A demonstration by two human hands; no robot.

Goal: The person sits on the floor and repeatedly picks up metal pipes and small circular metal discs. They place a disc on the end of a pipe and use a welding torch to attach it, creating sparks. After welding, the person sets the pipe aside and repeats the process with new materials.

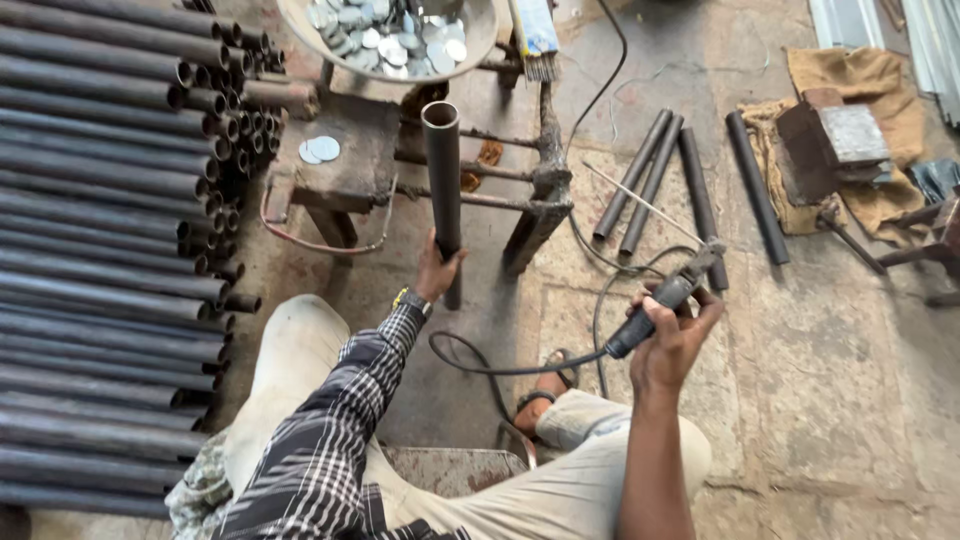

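1. Two hands busy, seen from above: left hand (437, 268) wrapped tight round a dark steel pipe (443, 180), right hand (672, 335) clenched on the handle of a welding holder (668, 292).
2. Pipe held near upright, open end toward the camera, foot down by the low rusty stand (535, 195) just ahead of the left hand; gripped low on its length, probably to keep it steady on the ground.
3. Left arm stretched forward in a checked sleeve (345, 420), watch (413, 300) on the wrist, thumb up along the pipe.
4. Holder kept up and off to the right of the pipe, well apart from it, thin welding rod (640, 203) slanting away up and to the left from the clamp; likely held clear so the tip touches nothing.
5. Right forearm bare, raised, wrist bent inward, fingers closed over the grip; black cable (510, 368) trailing back from under the hand and looping across the floor toward the sandalled foot (545, 392).
6. Beyond the right hand, four short pipes (660, 180) lying loose on the stone floor; farther right, a metal block (850, 135) on sacking.
7. Left of the left hand, a big stack of long pipes (100, 250), ends facing the stand.
8. Ahead of the left hand, a bowl (300, 30) of round metal discs (385, 40); two more discs (320, 150) on the stand's flat plate.
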